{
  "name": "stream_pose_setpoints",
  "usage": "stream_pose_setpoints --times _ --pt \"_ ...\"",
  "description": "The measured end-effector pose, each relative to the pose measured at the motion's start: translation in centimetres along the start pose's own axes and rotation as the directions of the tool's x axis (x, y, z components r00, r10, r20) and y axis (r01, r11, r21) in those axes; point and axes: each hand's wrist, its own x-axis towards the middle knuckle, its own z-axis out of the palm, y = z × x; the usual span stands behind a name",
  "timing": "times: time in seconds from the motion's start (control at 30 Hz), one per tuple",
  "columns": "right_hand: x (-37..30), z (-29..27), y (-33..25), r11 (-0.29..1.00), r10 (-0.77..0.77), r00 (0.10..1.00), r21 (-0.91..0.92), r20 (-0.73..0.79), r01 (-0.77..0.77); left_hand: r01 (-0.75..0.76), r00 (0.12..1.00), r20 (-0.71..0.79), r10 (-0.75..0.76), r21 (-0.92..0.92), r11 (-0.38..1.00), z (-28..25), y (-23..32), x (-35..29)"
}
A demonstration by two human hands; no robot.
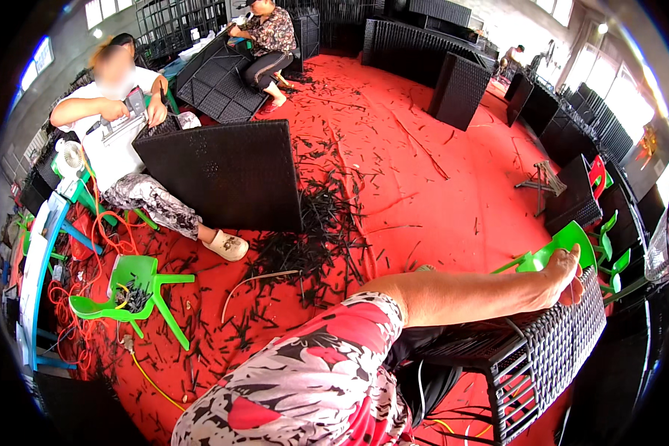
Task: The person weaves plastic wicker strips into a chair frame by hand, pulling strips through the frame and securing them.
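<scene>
Toward the right edge of the red floor covering (424, 201) stands a black woven-rattan frame (561, 327), bare rungs (511, 401) showing at its near end, a green plastic chair (576, 236) just beyond. The left hand (563, 276) lies at the frame's far upper end, fingers bent; whether it truly grips, I cannot tell. The right hand is out of view. The step looks like steadying the frame: press squarely, keep tension even, and clear loose dark strips (320, 215) from underfoot.
</scene>
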Motion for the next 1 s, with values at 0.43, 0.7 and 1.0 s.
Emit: stream_pose_setpoints --times 0.43,0.7,1.0 --pt "-6.1 -7.7 -12.9 0.55 -0.119 0.988 0.823 -0.094 0.145 0.363 0.697 0.621 -0.359 0.126 0.923 4.1 -10.3 -21.5" --pt "-9.4 -5.3 -12.6 0.498 -0.153 0.972 0.864 0.176 -0.078 0.483 0.407 0.681 -0.608 0.405 0.776 3.5 -19.3 -23.0" --pt "-9.7 -4.5 -12.8 0.139 -0.074 0.996 0.99 0.045 -0.034 0.587 0.314 0.527 -0.79 0.546 0.598 2.9 -23.7 -23.7"
